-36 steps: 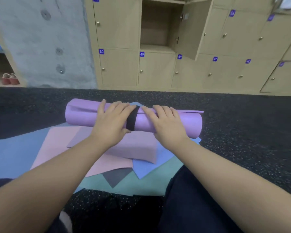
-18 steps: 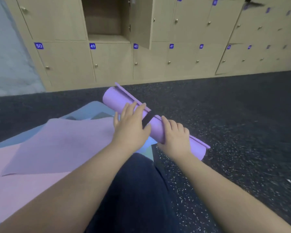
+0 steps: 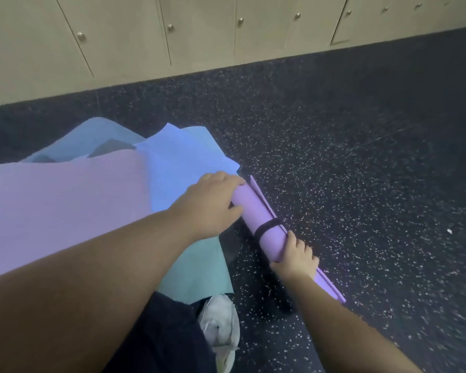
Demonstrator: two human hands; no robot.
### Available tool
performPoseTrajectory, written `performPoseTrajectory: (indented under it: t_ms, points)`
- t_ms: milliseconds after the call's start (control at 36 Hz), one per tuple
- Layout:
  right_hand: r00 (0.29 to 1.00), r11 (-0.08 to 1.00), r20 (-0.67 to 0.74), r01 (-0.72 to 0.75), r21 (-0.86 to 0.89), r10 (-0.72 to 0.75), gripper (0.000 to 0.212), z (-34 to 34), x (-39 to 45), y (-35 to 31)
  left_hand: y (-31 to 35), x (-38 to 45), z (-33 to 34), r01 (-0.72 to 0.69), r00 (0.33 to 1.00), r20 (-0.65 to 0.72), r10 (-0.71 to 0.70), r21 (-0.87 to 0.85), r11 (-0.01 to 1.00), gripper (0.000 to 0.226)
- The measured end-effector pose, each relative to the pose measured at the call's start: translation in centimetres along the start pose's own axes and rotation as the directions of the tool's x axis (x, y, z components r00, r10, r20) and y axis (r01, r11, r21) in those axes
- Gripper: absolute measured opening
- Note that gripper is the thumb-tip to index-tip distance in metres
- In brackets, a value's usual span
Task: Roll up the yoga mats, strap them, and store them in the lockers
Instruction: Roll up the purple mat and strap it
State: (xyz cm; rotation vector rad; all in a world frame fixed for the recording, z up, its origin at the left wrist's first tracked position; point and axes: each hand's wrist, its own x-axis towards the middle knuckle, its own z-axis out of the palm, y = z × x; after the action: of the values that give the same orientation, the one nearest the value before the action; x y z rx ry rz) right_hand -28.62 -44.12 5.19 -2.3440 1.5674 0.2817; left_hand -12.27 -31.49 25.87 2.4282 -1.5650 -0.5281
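Left hand: gripping far end of rolled purple mat, strapped with black strap.
Right hand: gripping near end.
Left side: flat mats piled on floor.
Far: closed lockers.

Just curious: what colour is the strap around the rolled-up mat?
Black, wrapped around the purple rolled mat; the strap shows in the head view.

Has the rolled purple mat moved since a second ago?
Yes. The rolled purple mat has left the stack of flat mats and now sits to their right over the speckled floor, held in both hands.
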Motion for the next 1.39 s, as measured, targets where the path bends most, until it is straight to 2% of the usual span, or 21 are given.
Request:
performPoseTrajectory:
  t_ms: [111,194,306,389,611,833,944,1139,1389]
  points:
    - [0.995,0.995,0.037,-0.094,0.015,0.093,0.099,1.9,1.2,1.2,0.9,1.2,0.9,-0.062,0.998,0.008,0.062,-0.021,0.998,0.051]
    - [0.993,0.993,0.046,-0.111,0.043,0.109,0.099,2.9,2.1,2.1,1.4,1.4,1.4,-0.084,0.996,0.034,0.085,-0.030,0.996,0.052]
    - [0.995,0.994,0.038,-0.097,0.055,0.095,0.096,4.0,2.5,3.1,1.9,1.6,1.6,-0.088,0.994,0.066,0.089,-0.019,0.996,0.057]
    - [0.998,0.998,0.021,-0.064,-0.023,0.064,0.089,4.7,2.2,3.4,2.0,1.7,1.7,-0.080,0.992,0.093,0.080,-0.010,0.997,0.059]
    - [0.999,0.991,-0.012,0.034,-0.133,-0.036,0.088,6.0,0.5,5.0,2.5,1.5,1.8,-0.072,0.989,0.135,0.069,0.017,0.997,0.060]
    - [1.000,0.992,0.019,-0.015,-0.125,0.017,0.084,5.7,0.7,5.2,2.8,1.2,1.9,-0.075,0.987,0.143,0.071,0.020,0.997,0.061]
    - [0.998,0.990,0.060,0.014,-0.140,-0.005,0.085,4.8,0.6,5.4,2.7,1.0,1.4,-0.064,0.989,0.137,0.060,0.025,0.998,0.061]
    - [0.993,0.994,0.102,0.075,-0.083,-0.067,0.080,1.6,-1.2,3.6,3.0,0.4,0.1,-0.030,0.996,0.087,0.026,0.050,0.998,0.063]
    - [0.949,0.955,-0.118,0.296,0.013,-0.293,0.082,-6.4,-6.6,-3.8,0.8,-3.2,-4.0,0.084,0.985,-0.150,-0.090,-0.046,0.995,0.063]
